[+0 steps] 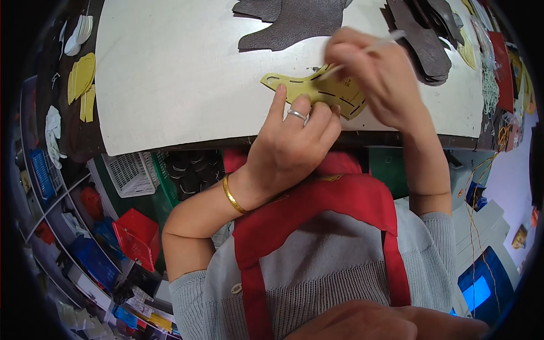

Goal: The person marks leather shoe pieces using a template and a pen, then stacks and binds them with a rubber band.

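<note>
A yellow pattern template (pixel 303 88) with dark slots along its edges lies near the front edge of the white work board. My left hand (pixel 294 130) holds it down: the index finger is stretched onto its left end, the other fingers bend over its near edge. The thumb is hidden. My right hand (pixel 377 73), smeared by motion, grips a thin white pen (pixel 387 40) above the template's right part. Its tip seems to meet the template near the upper edge. Beyond lie dark brown leather pieces (pixel 300 25), one with a curved edge.
A stack of dark leather pieces (pixel 422 42) sits at the far right of the work board (pixel 170 73). More yellow templates (pixel 81 76) and a white glove (pixel 52 133) lie at the left. Below stand a white basket (pixel 129 174) and a red basket (pixel 136 238). Cords (pixel 473 209) hang at right.
</note>
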A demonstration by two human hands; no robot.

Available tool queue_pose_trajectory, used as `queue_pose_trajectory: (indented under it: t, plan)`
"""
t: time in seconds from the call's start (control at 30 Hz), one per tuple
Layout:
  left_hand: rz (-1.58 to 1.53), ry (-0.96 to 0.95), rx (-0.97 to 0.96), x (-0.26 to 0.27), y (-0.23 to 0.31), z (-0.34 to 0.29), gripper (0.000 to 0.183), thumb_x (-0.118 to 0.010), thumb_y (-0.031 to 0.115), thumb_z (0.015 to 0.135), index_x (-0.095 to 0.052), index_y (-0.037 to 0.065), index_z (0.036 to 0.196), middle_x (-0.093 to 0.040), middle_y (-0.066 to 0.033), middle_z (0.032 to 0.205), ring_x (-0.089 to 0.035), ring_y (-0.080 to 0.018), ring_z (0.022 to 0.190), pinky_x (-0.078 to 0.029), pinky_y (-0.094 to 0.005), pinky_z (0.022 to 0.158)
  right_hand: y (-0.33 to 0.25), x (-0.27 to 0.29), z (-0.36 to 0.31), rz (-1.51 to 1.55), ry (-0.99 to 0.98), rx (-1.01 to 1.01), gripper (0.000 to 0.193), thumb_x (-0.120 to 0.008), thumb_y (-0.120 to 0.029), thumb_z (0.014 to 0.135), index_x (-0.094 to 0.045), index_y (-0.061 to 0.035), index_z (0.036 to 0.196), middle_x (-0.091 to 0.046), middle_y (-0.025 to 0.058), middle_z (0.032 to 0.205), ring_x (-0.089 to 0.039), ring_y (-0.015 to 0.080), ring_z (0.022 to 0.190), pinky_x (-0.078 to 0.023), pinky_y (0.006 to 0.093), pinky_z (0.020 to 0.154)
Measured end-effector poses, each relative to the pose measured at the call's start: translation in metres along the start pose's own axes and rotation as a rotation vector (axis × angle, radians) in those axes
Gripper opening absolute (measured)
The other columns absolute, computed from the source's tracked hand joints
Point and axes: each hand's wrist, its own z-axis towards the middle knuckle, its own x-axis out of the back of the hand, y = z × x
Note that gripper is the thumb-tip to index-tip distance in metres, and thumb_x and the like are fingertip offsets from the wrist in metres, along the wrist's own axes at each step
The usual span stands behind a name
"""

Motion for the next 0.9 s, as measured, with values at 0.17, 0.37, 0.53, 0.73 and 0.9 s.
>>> queue_pose_trajectory:
  t: [0.17, 0.37, 0.53, 0.73, 0.9]
  plan:
    - [-0.008, 0.049, 0.006, -0.004, 0.0, 0.002, 0.017, -0.06, 0.02, 0.085, -0.067, 0.007, 0.093, -0.061, -0.0104, 0.093, -0.062, -0.0276, 0.092, -0.053, -0.0559, 0.096, -0.017, -0.036, 0.028, 0.234, -0.125, -0.126, 0.028, -0.06, -0.037, 0.099, -0.066, -0.011, 0.093, -0.068, 0.0076, 0.077, -0.067, 0.0289, 0.065, -0.051, 0.0394, 0.058]
    - [-0.015, 0.055, -0.015, -0.006, 0.0, -0.001, 0.024, -0.059, 0.022, 0.085, -0.068, 0.006, 0.101, -0.062, -0.0131, 0.095, -0.062, -0.0296, 0.093, -0.051, -0.0574, 0.098, -0.019, -0.016, 0.017, 0.085, -0.046, -0.057, 0.037, -0.057, -0.044, 0.099, -0.065, -0.0093, 0.089, -0.067, 0.0098, 0.068, -0.067, 0.0318, 0.064, -0.052, 0.0402, 0.056]
    - [-0.015, 0.07, -0.01, -0.007, 0.0, 0.001, 0.026, -0.059, 0.022, 0.086, -0.067, 0.005, 0.103, -0.062, -0.0145, 0.095, -0.062, -0.0294, 0.093, -0.051, -0.0572, 0.098, -0.017, -0.026, 0.028, 0.074, -0.07, -0.037, 0.034, -0.058, -0.043, 0.099, -0.064, -0.0109, 0.09, -0.067, 0.0094, 0.07, -0.067, 0.032, 0.066, -0.051, 0.0414, 0.056]
    - [-0.026, -0.072, 0.024, 0.005, 0.002, 0.004, 0.026, -0.063, 0.016, 0.082, -0.07, 0.003, 0.103, -0.057, -0.0103, 0.081, -0.06, -0.0277, 0.075, -0.056, -0.0523, 0.091, 0.006, 0.023, 0.001, -0.434, -0.079, -0.104, 0.02, -0.067, -0.023, 0.095, -0.062, -0.0065, 0.086, -0.062, 0.0083, 0.07, -0.062, 0.0307, 0.064, -0.047, 0.0401, 0.057]
    - [-0.026, -0.039, 0.025, 0.002, 0.001, 0.006, 0.027, -0.061, 0.017, 0.084, -0.071, 0.004, 0.106, -0.055, -0.0089, 0.075, -0.057, -0.0269, 0.072, -0.056, -0.0531, 0.091, -0.017, 0.007, -0.02, 0.129, -0.024, -0.083, 0.02, -0.07, -0.022, 0.093, -0.065, -0.0048, 0.086, -0.064, 0.0085, 0.074, -0.062, 0.0287, 0.062, -0.048, 0.0369, 0.056]
